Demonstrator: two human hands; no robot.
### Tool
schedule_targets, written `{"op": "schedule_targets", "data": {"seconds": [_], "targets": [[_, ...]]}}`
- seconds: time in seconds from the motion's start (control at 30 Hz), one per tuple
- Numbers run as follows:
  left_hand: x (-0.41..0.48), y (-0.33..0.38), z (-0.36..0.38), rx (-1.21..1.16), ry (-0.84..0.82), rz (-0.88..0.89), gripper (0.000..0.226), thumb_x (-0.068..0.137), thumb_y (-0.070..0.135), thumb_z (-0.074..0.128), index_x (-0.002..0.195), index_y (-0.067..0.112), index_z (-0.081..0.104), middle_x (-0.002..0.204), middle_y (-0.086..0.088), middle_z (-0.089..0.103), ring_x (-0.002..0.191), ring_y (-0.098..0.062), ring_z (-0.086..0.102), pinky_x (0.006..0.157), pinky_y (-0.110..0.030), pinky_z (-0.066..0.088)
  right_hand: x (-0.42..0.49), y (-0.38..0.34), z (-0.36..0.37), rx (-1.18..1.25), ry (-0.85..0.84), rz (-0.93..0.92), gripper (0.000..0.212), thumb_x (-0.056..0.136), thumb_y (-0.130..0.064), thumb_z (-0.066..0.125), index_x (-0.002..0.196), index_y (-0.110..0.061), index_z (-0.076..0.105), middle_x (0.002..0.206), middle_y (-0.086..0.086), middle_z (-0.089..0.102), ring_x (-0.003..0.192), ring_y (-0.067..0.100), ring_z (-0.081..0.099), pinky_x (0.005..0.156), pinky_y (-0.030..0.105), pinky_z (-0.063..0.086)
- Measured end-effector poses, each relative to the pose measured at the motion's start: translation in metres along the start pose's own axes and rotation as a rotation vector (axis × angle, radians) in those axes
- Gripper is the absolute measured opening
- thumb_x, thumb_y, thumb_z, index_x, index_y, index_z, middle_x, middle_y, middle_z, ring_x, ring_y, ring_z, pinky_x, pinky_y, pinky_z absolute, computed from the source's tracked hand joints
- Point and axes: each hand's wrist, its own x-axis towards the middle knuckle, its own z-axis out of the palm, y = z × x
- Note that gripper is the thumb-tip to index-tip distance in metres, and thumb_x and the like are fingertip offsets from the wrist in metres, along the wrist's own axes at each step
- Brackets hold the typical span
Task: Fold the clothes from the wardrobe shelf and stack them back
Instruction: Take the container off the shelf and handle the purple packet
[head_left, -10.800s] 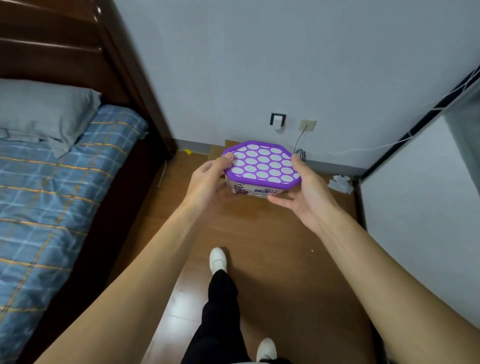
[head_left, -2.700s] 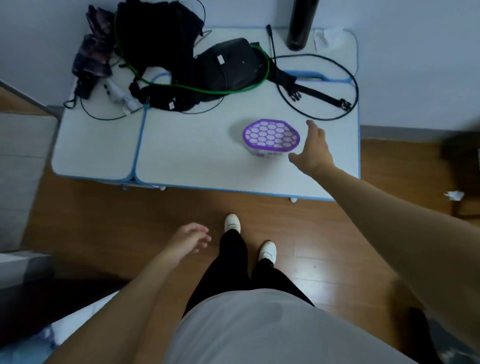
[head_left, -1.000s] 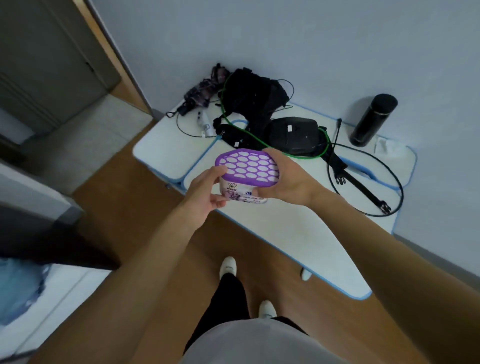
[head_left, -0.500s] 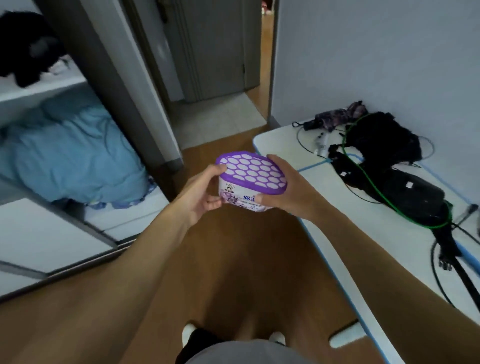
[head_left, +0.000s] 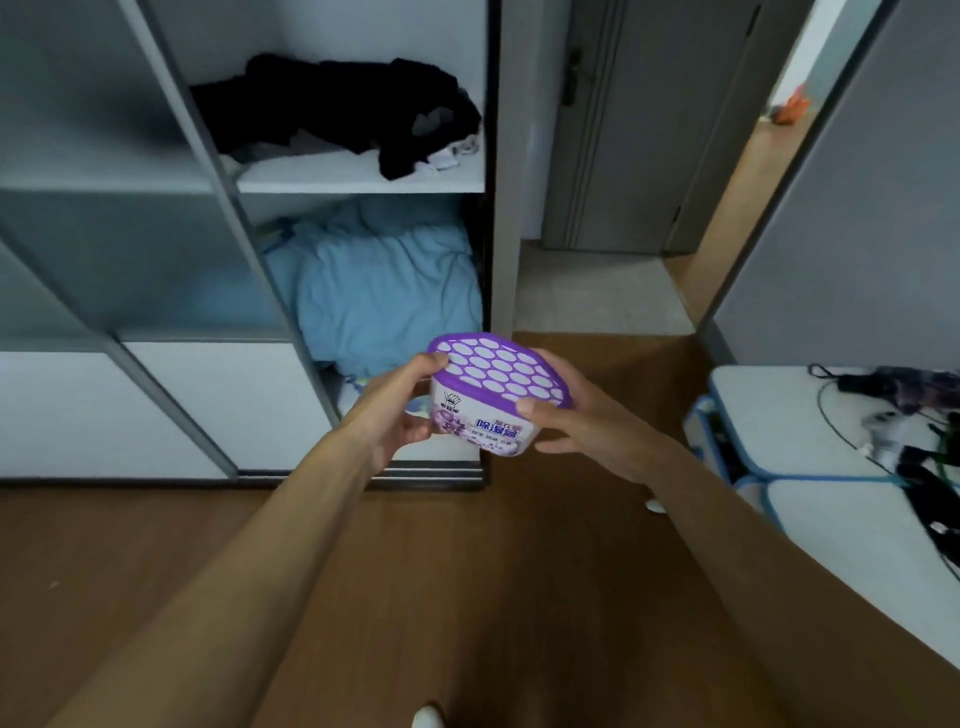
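Observation:
I hold a white tub with a purple honeycomb lid in front of me, above the wooden floor. My left hand grips its left side and my right hand grips its right side. Straight ahead is the open wardrobe. A heap of black clothes lies unfolded on the upper white shelf. Below that shelf, a crumpled light blue bundle of fabric fills the lower compartment.
A grey sliding wardrobe door frame slants across the left. At the right stands a white table with blue edging, carrying cables and dark bags. A grey door and a tiled passage lie behind the wardrobe's right side.
My view has swung left from the table to face the wardrobe. Both hands keep hold of the tub, which stays in front of me. The black clothes on the shelf are now fully in sight.

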Motion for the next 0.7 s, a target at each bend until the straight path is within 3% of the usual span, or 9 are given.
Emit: {"op": "schedule_targets", "data": {"seconds": [0.07, 0.13, 0.33, 0.5, 0.6, 0.7], "targets": [[0.009, 0.01, -0.03, -0.026, 0.005, 0.018, 0.033, 0.086, 0.044, 0.068, 0.108, 0.018, 0.069, 0.093, 0.002, 0.076, 0.078, -0.02, 0.072, 0.046, -0.019, 0.048, 0.029, -0.008, 0.022, 0.114, 0.005, 0.051, 0.065, 0.077, -0.06, 0.072, 0.134, -0.044, 0.046, 0.123, -0.011, 0.069, 0.112, 0.012, 0.068, 0.09, 0.045, 0.056], [0.019, 0.021, -0.055, -0.042, 0.005, 0.039, 0.033, 0.086, 0.045, 0.067, 0.106, 0.019, 0.069, 0.092, 0.003, 0.076, 0.078, -0.018, 0.073, 0.046, -0.019, 0.048, 0.052, -0.015, 0.041, 0.252, 0.032, 0.096, 0.073, 0.08, -0.065, 0.065, 0.14, -0.029, 0.046, 0.127, 0.0, 0.069, 0.114, 0.022, 0.068, 0.091, 0.048, 0.055], [0.053, 0.056, -0.103, 0.006, -0.016, 0.086, 0.04, 0.084, 0.057, 0.062, 0.105, 0.022, 0.068, 0.093, 0.004, 0.077, 0.078, -0.018, 0.076, 0.05, -0.021, 0.051, 0.116, -0.053, 0.075, 0.403, 0.121, 0.109, 0.065, 0.087, -0.059, 0.056, 0.142, -0.026, 0.047, 0.136, 0.009, 0.061, 0.119, 0.034, 0.063, 0.093, 0.054, 0.054], [0.096, 0.092, -0.126, 0.038, -0.045, 0.137, 0.045, 0.084, 0.067, 0.059, 0.107, 0.03, 0.068, 0.1, 0.004, 0.076, 0.087, -0.03, 0.076, 0.064, -0.031, 0.059, 0.168, -0.084, 0.072, 0.455, 0.185, 0.115, 0.053, 0.091, -0.052, 0.059, 0.137, -0.026, 0.052, 0.135, 0.011, 0.061, 0.117, 0.038, 0.062, 0.095, 0.062, 0.051], [0.124, 0.118, -0.134, 0.093, -0.093, 0.157, 0.042, 0.082, 0.074, 0.056, 0.102, 0.039, 0.07, 0.103, 0.008, 0.075, 0.088, -0.028, 0.075, 0.074, -0.038, 0.06, 0.203, -0.103, 0.061, 0.458, 0.224, 0.106, 0.045, 0.091, -0.054, 0.059, 0.127, -0.028, 0.06, 0.131, 0.01, 0.063, 0.113, 0.038, 0.064, 0.09, 0.063, 0.053], [0.16, 0.145, -0.136, 0.087, -0.111, 0.189, 0.043, 0.082, 0.07, 0.059, 0.101, 0.035, 0.073, 0.109, 0.001, 0.073, 0.09, -0.029, 0.074, 0.083, -0.045, 0.06, 0.239, -0.123, 0.048, 0.43, 0.262, 0.093, 0.039, 0.091, -0.057, 0.059, 0.118, -0.029, 0.064, 0.125, 0.009, 0.065, 0.106, 0.035, 0.067, 0.082, 0.058, 0.057]]}}
